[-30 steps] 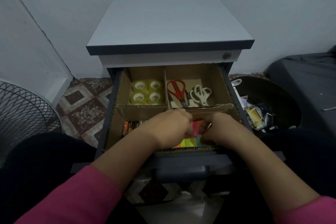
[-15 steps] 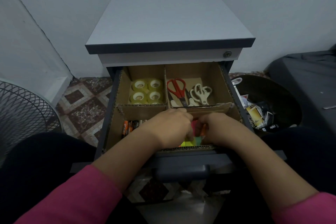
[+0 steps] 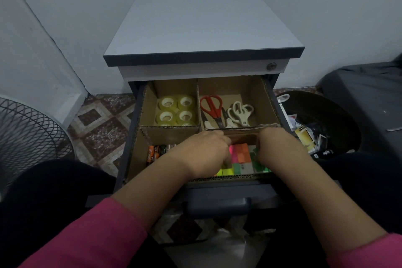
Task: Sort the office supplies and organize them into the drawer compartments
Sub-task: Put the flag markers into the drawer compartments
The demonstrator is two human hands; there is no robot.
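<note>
Corrugated cardboard drawer (image 3: 143, 113) | neon square sticky notes (image 3: 239, 155) | both hands' fingers hidden, grip unclear

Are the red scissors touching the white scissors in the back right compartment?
Cannot tell. In the head view the red scissors and the white scissors lie side by side, handles apart, but their lower ends crowd together too dimly to show contact or a gap.

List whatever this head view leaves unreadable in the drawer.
- Fingertips of the left hand and right hand: curled under, so grip unclear.
- Sticky notes: partly hidden by both hands.
- Batteries: count hidden by the left wrist.
- Scissors blades: divider covers the tips.
</note>
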